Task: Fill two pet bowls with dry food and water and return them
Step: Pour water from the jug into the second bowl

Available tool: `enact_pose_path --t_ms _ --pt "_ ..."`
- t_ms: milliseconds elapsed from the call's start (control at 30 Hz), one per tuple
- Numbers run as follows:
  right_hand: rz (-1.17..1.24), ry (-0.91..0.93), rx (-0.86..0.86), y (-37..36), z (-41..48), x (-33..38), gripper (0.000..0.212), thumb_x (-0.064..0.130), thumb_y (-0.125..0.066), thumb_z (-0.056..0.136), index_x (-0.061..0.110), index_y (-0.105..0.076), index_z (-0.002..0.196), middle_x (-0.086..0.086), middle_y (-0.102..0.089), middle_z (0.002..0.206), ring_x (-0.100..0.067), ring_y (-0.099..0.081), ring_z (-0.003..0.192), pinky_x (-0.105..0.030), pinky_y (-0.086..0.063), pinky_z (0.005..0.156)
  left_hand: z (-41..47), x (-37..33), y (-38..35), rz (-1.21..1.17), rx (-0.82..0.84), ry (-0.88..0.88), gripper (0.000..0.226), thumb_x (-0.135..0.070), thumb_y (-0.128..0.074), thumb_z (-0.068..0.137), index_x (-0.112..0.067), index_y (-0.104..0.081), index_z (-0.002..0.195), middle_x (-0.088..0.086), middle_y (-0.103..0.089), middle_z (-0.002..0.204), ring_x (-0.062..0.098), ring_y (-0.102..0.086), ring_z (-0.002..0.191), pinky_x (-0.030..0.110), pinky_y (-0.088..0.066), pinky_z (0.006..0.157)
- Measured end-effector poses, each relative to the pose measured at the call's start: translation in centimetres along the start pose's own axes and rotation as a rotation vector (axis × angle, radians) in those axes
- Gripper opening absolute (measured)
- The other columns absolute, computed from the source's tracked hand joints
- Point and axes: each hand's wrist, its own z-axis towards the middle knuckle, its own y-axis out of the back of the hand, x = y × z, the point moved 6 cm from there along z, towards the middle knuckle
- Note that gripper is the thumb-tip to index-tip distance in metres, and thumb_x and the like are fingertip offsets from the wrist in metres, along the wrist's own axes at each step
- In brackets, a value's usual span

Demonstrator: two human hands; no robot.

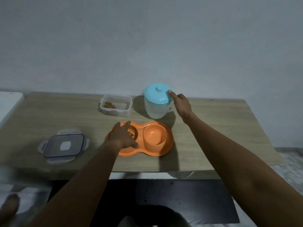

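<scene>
On the pale wooden tabletop [205, 141], the right hand [181, 105] reaches the water jug while the left hand [122, 137] rests on the double bowl.

Nearest, off to the left, lies a clear rectangular snap-lock lid with a blue seal [64, 145], well apart from its box. Just right of it, the left hand lies spread and released over the left cup of the orange plastic twin pet bowl [157, 140], long axis running left to right; a little brown kibble [131, 133] shows under the fingers [127, 124], and the right cup looks dry. Farther back stands the clear rectangular food box [116, 104], open, with a few pieces left in one corner. Beside it, the frosted white jug with a turquoise lid [157, 102] stands upright, directly behind the empty cup; the right hand, the nearer one, touches the lid's right edge with a fingertip, nothing gripped yet. Its handle appears to sit just below that hand.
</scene>
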Motion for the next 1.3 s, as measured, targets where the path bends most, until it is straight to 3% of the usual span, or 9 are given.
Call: enact_pose_path --t_ms 133,267,433,600,767,933,1067,1167,1300 --pt "0.164 -0.038 0.017 -0.6 1.2 -0.8 0.065 0.063 -0.072 0.08 0.001 -0.071 0.101 -0.005 -0.068 0.094 -0.019 -0.062 0.085 -0.034 -0.047 0.073 0.3 -0.2 -0.2 -0.033 -0.049 0.05 0.131 -0.039 -0.093 0.049 -0.035 -0.015 0.155 0.01 -0.004 0.165 0.034 -0.018 0.149 0.049 -0.031 0.114" --pt "0.361 -0.087 0.052 -1.5 1.8 -1.4 0.038 0.051 -0.081 0.076 0.017 -0.072 0.091 0.002 -0.071 0.096 -0.016 -0.062 0.09 -0.034 -0.049 0.082 0.9 0.0 -0.4 -0.031 -0.057 0.078 0.133 -0.04 -0.094 0.045 -0.035 -0.018 0.154 0.011 -0.007 0.164 0.037 -0.019 0.148 0.053 -0.031 0.114" --pt "0.493 -0.14 -0.004 -0.9 1.4 -1.6 0.054 0.049 -0.085 0.07 0.008 -0.07 0.101 0.003 -0.061 0.084 -0.014 -0.052 0.078 -0.028 -0.041 0.068 1.2 0.1 -0.7 -0.016 -0.054 0.087 0.134 -0.042 -0.093 0.044 -0.037 -0.017 0.154 0.012 -0.007 0.163 0.04 -0.018 0.147 0.054 -0.03 0.114" --pt "0.42 -0.052 -0.009 2.4 -0.3 -0.2 0.041 0.041 -0.083 0.078 0.011 -0.056 0.068 0.006 -0.046 0.061 -0.01 -0.041 0.058 -0.023 -0.036 0.055 1.3 -0.1 -0.7 0.026 -0.034 0.113 0.136 -0.044 -0.093 0.044 -0.038 -0.014 0.154 0.012 -0.006 0.162 0.043 -0.019 0.146 0.057 -0.032 0.112" --pt "0.394 0.025 -0.017 5.0 -1.8 0.1 0.046 0.045 -0.086 0.071 0.009 -0.059 0.079 -0.004 -0.044 0.068 -0.012 -0.038 0.06 -0.029 -0.033 0.06 0.8 -0.4 -0.9 0.057 -0.001 0.124 0.132 -0.042 -0.092 0.052 -0.037 -0.009 0.155 0.014 -0.001 0.163 0.044 -0.015 0.147 0.059 -0.03 0.112" --pt "0.345 0.068 -0.011 6.9 -4.2 0.5 0.051 0.035 -0.088 0.073 0.014 -0.045 0.055 0.012 -0.036 0.045 -0.004 -0.034 0.042 -0.026 -0.029 0.052 0.8 -0.5 -0.5 0.068 -0.01 0.105 0.132 -0.043 -0.091 0.053 -0.035 -0.008 0.155 0.015 -0.002 0.163 0.042 -0.013 0.148 0.06 -0.029 0.112" --pt "0.248 0.071 0.006 7.7 -5.6 0.1 0.074 0.052 -0.09 0.059 -0.015 -0.062 0.072 -0.004 -0.054 0.066 -0.015 -0.049 0.064 -0.033 -0.037 0.062 1.1 -0.2 -0.4 0.061 -0.008 0.093 0.133 -0.043 -0.091 0.052 -0.033 -0.008 0.156 0.015 -0.001 0.164 0.036 -0.005 0.151 0.058 -0.026 0.114" --pt "0.169 0.061 -0.031 8.3 -6.4 -0.1 0.061 0.05 -0.092 0.058 0.01 -0.045 0.051 -0.003 -0.04 0.06 -0.019 -0.04 0.062 -0.034 -0.033 0.059 1.4 -0.1 -0.5 0.063 -0.009 0.092 0.134 -0.043 -0.091 0.05 -0.033 -0.009 0.156 0.014 -0.004 0.164 0.034 -0.007 0.151 0.058 -0.029 0.112" --pt "0.043 0.067 -0.038 8.7 -7.0 -0.4 0.062 0.056 -0.092 0.052 0.014 -0.045 0.054 -0.007 -0.036 0.062 -0.021 -0.038 0.064 -0.037 -0.031 0.06 1.2 -0.2 -0.6 0.061 -0.013 0.079 0.133 -0.042 -0.091 0.05 -0.033 -0.01 0.155 0.015 -0.005 0.163 0.036 -0.009 0.15 0.058 -0.031 0.111"
